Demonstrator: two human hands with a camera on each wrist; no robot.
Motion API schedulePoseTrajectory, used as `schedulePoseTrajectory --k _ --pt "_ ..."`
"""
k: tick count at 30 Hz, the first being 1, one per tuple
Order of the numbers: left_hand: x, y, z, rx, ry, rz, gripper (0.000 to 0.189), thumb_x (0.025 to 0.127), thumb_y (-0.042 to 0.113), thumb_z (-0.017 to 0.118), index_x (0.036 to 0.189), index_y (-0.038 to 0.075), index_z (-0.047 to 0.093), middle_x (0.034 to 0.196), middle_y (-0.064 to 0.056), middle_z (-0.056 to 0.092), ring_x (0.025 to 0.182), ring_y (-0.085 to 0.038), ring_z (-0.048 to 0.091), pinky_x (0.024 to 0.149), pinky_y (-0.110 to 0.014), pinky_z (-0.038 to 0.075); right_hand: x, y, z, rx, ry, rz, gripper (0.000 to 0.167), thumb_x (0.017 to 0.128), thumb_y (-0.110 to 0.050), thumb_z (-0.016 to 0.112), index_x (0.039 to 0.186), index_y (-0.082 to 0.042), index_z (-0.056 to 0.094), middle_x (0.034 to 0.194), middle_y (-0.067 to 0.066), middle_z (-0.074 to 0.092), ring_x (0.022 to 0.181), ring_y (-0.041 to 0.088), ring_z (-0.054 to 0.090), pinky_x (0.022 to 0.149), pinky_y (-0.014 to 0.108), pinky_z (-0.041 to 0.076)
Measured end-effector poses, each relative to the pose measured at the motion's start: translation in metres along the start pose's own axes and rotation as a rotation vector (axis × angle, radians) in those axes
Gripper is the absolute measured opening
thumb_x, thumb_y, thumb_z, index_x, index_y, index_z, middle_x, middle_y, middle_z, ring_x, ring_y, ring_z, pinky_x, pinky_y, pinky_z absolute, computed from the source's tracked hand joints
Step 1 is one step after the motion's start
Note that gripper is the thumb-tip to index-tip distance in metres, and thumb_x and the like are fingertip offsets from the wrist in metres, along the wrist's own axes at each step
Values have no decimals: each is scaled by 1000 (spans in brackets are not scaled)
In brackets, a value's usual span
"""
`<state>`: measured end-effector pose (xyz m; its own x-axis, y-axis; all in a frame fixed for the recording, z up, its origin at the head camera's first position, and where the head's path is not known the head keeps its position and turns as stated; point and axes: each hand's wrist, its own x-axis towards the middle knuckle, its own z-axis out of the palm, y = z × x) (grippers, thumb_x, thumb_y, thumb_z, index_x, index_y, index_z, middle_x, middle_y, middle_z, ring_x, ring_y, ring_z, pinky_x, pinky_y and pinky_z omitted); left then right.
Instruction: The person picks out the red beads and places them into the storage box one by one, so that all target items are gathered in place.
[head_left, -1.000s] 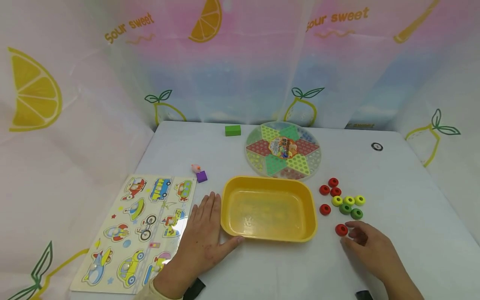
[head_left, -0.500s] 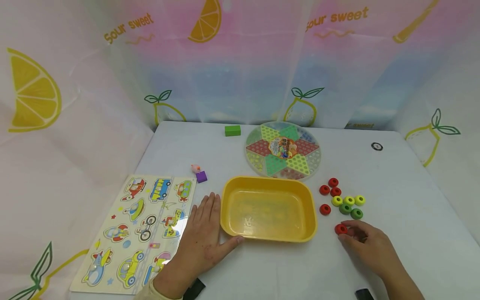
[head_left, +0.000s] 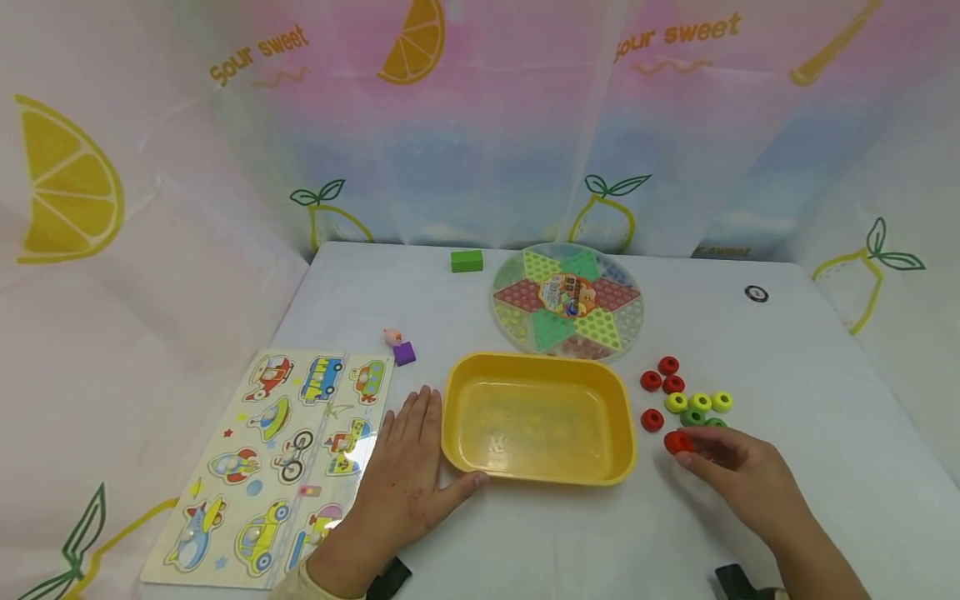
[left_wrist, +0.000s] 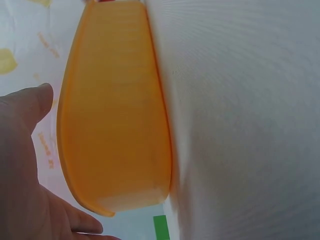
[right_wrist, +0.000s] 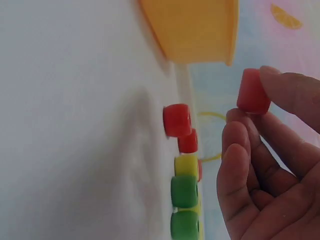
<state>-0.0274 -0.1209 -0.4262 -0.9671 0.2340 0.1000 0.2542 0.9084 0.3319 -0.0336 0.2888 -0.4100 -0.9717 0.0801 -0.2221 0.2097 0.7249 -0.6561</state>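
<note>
Pinched between the thumb and fingers of my right hand (head_left: 742,479) is a red bead (right_wrist: 253,92), raised off the table in the right wrist view. Just beyond it lie loose beads: a red bead (head_left: 652,420), a yellow bead (head_left: 699,402) and a green bead (head_left: 692,417) among several. My left hand (head_left: 405,475) has its fingers straight along the left side of a yellow plastic tub (head_left: 538,478), thumb by the front left corner. In the left wrist view the tub's wall (left_wrist: 115,110) stands beside that hand. Nothing shows inside the tub.
A vehicle peg puzzle board (head_left: 251,500) lies at left, partly under the left forearm. Behind the tub is a round Chinese checkers board (head_left: 566,321). A green block (head_left: 467,262), a purple block (head_left: 404,354) with a pink figure (head_left: 392,337), and a black ring-like disc (head_left: 756,293) sit farther back.
My right hand has taken hold of the red bead, lifted it and moved it slightly away from me and to the left. My left hand has stayed by the tub.
</note>
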Motion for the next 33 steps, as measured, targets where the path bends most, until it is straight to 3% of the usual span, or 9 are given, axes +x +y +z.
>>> schedulePoseTrajectory --k 8,22,33 --pt "-1 0 0 -20 -20 -10 118 87 82 57 165 0 25 171 -19 29 160 -36 26 130 -60 20 5 -16 3 68 -23 -43 48 94 -38 79 131 -9 72 119 11 77 95 14 70 75 16 59" --pt "0 -1 1 -27 -26 -15 118 87 84 55 165 1 26 171 -19 30 160 -37 27 130 -61 20 29 -63 19 150 -79 -221 40 93 -33 80 124 -7 74 111 7 78 92 11 72 77 18 60" --pt "-1 -2 1 -21 -21 -13 117 87 84 54 165 2 24 171 -18 29 160 -36 27 130 -61 19 37 -76 17 150 -106 -248 39 94 -29 80 123 -4 73 112 10 78 94 19 73 78 17 60"
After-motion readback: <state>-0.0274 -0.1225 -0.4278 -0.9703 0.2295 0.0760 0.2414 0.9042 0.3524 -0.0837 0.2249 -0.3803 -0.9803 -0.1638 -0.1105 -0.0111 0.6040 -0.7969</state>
